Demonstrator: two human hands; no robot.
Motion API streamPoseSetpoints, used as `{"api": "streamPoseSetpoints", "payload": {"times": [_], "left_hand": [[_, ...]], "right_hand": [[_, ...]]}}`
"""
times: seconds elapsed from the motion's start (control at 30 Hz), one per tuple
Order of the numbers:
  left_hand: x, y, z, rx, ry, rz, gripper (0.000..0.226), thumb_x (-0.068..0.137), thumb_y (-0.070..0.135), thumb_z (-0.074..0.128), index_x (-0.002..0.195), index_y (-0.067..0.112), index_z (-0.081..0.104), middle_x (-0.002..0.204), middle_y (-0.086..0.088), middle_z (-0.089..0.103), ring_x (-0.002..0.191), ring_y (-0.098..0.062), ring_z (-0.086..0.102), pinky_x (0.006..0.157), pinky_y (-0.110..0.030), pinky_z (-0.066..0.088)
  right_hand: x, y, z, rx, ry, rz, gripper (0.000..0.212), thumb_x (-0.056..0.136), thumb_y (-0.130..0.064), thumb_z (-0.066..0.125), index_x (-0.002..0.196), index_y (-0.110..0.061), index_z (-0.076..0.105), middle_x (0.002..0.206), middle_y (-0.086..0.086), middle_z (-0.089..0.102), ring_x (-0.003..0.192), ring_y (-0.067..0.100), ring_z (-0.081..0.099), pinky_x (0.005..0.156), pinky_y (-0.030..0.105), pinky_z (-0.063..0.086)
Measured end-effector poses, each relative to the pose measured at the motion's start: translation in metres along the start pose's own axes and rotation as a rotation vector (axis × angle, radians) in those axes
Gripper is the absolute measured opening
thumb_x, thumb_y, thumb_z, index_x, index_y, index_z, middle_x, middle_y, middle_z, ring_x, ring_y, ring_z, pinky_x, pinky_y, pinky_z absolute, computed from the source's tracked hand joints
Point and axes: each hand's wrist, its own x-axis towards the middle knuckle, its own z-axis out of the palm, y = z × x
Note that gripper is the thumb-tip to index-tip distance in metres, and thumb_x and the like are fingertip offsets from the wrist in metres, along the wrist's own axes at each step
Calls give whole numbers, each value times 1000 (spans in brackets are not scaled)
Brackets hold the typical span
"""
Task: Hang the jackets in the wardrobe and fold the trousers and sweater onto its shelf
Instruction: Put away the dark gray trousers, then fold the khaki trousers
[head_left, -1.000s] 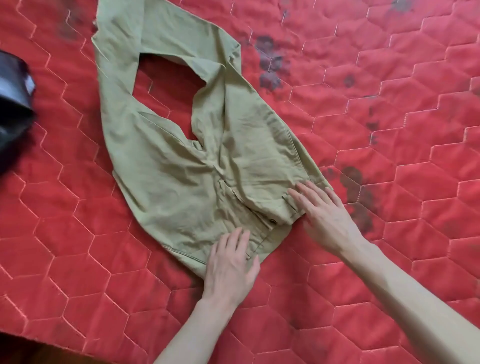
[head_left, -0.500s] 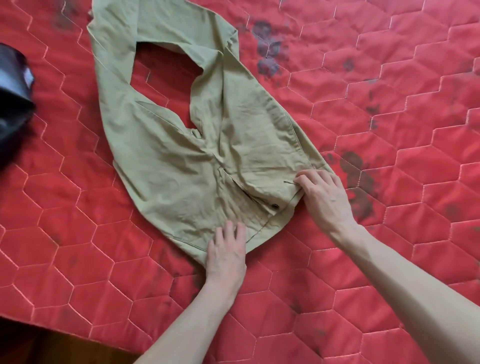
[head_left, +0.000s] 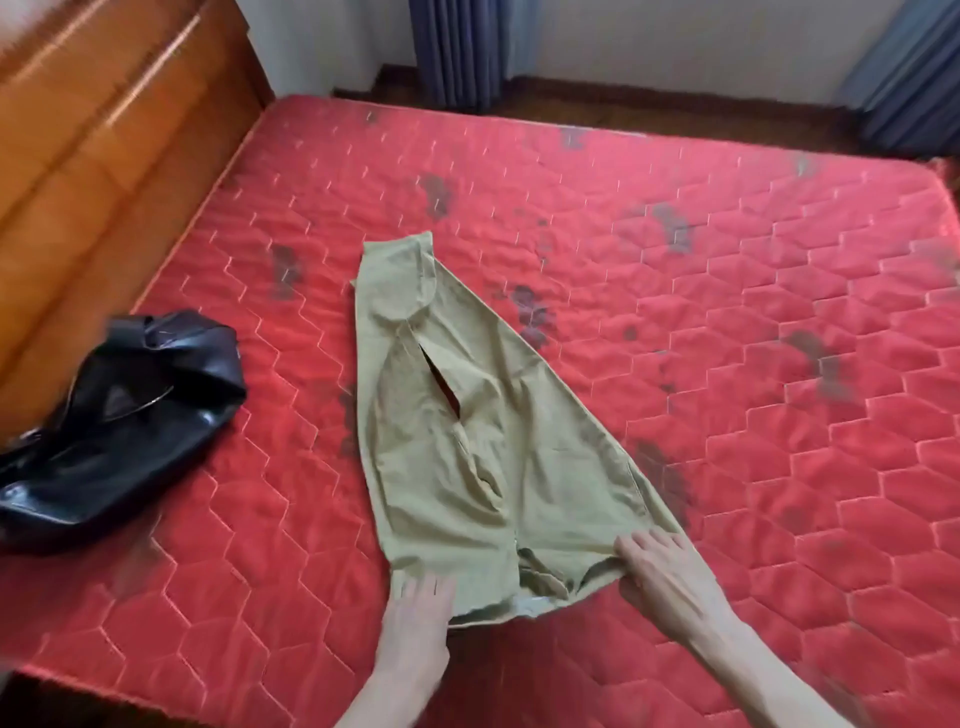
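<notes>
While both sets of fingers lie fairly straight and a little spread on the waistband, the left hand presses one end and the right hand the other, clamping nothing. Khaki trousers stretch from the mattress near edge toward its middle, legs almost together. Soft, light, limp cloth, I'd say; best pinched at the waistband corners. A black jacket lies by the left edge.

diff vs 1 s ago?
The trousers were pulled straighter: the legs, looped apart before, now lie nearly together with only a slit between them. The view tilted up, showing more bed. Both hands, left and right, stay at the waistband; the black jacket still lies to the left.
</notes>
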Motion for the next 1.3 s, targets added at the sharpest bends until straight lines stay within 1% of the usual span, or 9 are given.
{"api": "streamPoseSetpoints", "payload": {"times": [0.1, 0.23, 0.3, 0.47, 0.63, 0.77, 0.97, 1.1, 1.3], "left_hand": [[-51, -13, -45, -14, 5, -46, 66, 88, -3, 50, 147, 23, 37, 149, 2, 38, 132, -25, 42, 99, -38, 43], [-109, -18, -115, -52, 100, -4, 56, 88, -3, 50, 137, 23, 45, 139, -2, 43, 121, -26, 51, 92, -40, 51], [-129, -22, -151, -73, 199, 51, 53, 87, -3, 48, 133, 22, 50, 129, -1, 49, 116, -26, 58, 86, -40, 51], [-162, -39, -212, -267, 573, 257, 24, 87, 0, 66, 100, 20, 62, 89, 8, 57, 82, -21, 68, 63, -38, 55], [-195, -43, -285, -744, 736, 504, 18, 87, 13, 83, 85, 30, 75, 88, 11, 72, 80, -8, 70, 67, -22, 51], [-218, -37, -358, -958, 798, 654, 27, 84, -2, 82, 90, 24, 78, 91, 3, 76, 84, -7, 71, 75, -18, 52], [-251, -25, -464, -1102, 912, 864, 27, 83, -4, 81, 94, 21, 76, 91, 5, 77, 87, -4, 68, 80, -12, 51], [-280, -27, -517, -1357, 676, 1155, 22, 74, 19, 89, 89, 25, 75, 95, 2, 72, 93, -15, 65, 82, -20, 53], [-300, 2, -575, -1401, 43, 1467, 26, 78, -6, 71, 92, 16, 68, 96, -4, 60, 90, -21, 64, 80, -30, 52]], "right_hand": [[-52, -20, -54, -18, 20, -8, 31, 50, -27, 89, 66, -20, 64, 63, -5, 61, 64, 21, 66, 65, 36, 61], [-116, -43, -119, 17, -30, 11, 23, 95, -36, 50, 110, -21, 60, 114, -4, 63, 116, 20, 58, 104, 32, 45], [-146, -45, -144, 55, 21, 41, 19, 104, -36, 44, 116, -24, 52, 124, -7, 55, 127, 16, 50, 101, 28, 44], [-194, -46, -198, 27, 161, 149, 15, 105, -16, 47, 118, -23, 53, 116, -8, 48, 114, 12, 55, 83, 28, 51], [-223, -52, -275, -27, 571, 115, 40, 64, 8, 78, 96, -14, 70, 90, -1, 60, 79, 21, 67, 58, 30, 57], [-241, -62, -341, -218, 811, 41, 31, 83, -12, 48, 105, -12, 69, 97, 2, 62, 86, 28, 65, 79, 41, 57], [-279, -72, -437, -419, 1101, 79, 24, 101, -15, 52, 119, -14, 67, 106, 4, 65, 92, 31, 66, 100, 49, 51], [-306, -76, -480, -470, 1306, 10, 21, 106, -10, 54, 127, -11, 59, 96, 8, 60, 78, 31, 62, 71, 42, 49], [-301, -87, -546, -542, 1575, -415, 10, 107, -18, 55, 113, -9, 54, 81, 15, 66, 76, 26, 51, 75, 41, 41]]}}
